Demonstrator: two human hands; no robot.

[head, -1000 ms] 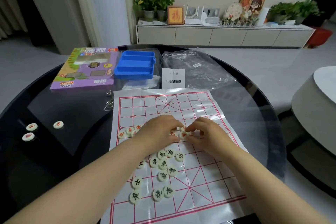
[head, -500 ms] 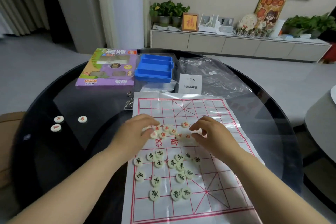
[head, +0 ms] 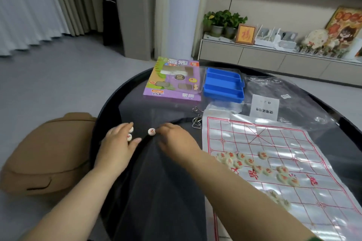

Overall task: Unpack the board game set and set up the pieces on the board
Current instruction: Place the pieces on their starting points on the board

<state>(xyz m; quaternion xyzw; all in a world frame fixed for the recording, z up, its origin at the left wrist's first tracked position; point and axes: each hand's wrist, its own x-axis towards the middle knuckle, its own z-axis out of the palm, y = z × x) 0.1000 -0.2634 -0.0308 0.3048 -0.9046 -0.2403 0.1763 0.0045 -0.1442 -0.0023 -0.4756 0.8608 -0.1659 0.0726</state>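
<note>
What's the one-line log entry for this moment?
stage: setup | left hand: at two stray pieces | right hand: at third stray piece | board: unarranged
</note>
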